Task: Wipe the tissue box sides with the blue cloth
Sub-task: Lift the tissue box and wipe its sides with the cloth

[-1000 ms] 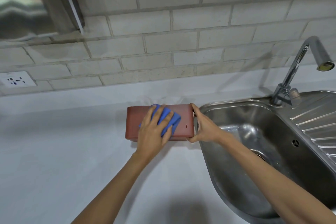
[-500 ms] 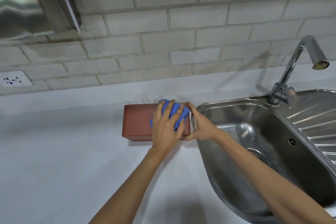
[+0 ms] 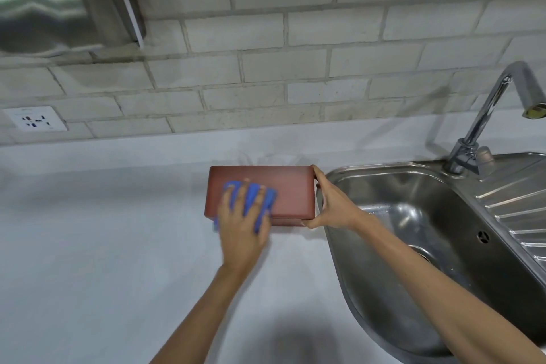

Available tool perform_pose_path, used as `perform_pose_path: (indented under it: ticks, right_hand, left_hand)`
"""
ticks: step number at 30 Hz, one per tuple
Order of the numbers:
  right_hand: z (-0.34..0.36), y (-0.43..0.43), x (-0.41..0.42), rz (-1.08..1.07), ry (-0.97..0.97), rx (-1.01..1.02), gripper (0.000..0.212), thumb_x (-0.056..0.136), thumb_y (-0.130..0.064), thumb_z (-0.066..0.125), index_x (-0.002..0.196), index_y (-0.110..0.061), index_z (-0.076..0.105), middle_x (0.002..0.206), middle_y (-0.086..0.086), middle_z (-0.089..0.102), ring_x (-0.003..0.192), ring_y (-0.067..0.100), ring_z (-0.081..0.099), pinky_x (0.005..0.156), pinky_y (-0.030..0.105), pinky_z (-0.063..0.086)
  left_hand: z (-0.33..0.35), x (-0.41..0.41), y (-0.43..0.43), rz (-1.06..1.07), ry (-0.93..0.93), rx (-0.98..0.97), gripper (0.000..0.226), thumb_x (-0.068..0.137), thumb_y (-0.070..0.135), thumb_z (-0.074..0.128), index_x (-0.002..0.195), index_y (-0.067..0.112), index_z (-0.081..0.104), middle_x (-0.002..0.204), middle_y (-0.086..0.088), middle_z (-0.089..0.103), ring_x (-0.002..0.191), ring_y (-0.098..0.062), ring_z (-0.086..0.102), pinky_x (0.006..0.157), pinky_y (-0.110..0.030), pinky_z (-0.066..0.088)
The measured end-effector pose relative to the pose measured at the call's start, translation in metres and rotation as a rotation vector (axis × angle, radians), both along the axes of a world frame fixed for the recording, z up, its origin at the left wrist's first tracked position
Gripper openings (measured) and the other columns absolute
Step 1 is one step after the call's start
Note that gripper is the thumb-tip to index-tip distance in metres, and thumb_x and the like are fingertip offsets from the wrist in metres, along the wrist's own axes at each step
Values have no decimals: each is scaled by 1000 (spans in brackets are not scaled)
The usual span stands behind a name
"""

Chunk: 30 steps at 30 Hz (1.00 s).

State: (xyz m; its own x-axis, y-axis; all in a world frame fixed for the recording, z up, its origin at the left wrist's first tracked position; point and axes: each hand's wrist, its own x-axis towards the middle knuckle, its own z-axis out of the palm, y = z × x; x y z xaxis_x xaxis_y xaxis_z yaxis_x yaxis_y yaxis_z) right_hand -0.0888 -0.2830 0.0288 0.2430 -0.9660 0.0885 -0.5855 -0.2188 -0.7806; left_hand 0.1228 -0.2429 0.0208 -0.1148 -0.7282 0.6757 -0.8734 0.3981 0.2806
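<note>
A reddish-brown tissue box [image 3: 291, 190] lies on the white counter beside the sink. My left hand [image 3: 243, 226] presses a blue cloth [image 3: 251, 193] flat against the box's left part, fingers spread over the cloth; it is blurred by motion. The cloth hangs over the box's near left edge. My right hand [image 3: 331, 204] grips the right end of the box, thumb at the near corner and fingers at the far corner.
A steel sink [image 3: 413, 245] with drainboard lies right of the box, with a chrome tap [image 3: 484, 121] behind it. The white counter [image 3: 103, 245] spreads left and near. A wall socket [image 3: 35, 118] and a steel dispenser [image 3: 59, 0] hang on the brick wall.
My left hand with the blue cloth has slid from the right end of the box to its left part. My right hand keeps its hold on the right end.
</note>
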Motion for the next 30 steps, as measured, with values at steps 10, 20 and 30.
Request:
perform_pose_path:
  ticks: [10,20,30]
  right_hand:
    - [-6,-3,-3,-8,26,-4,116,47,-28,83,143,-27,17,126,-12,48,86,-4,48,82,23,41]
    - [-12,20,22,-194,137,-159,107,58,-40,73,147,-16,19,137,-3,40,130,12,38,115,54,1]
    - [-9,39,78,-380,378,-636,105,37,-46,84,127,-19,38,115,26,55,114,40,53,106,61,16]
  left_hand:
    - [9,-16,-18,-159,-230,-61,43,82,29,47,116,14,69,121,-17,66,114,-41,59,91,-48,50]
    - [24,-68,-3,45,123,88,41,88,25,53,126,15,61,134,-21,55,126,-47,45,103,-54,41]
    - [28,-49,2,122,964,355,53,91,30,58,140,18,42,144,-12,41,133,-24,38,111,-39,34]
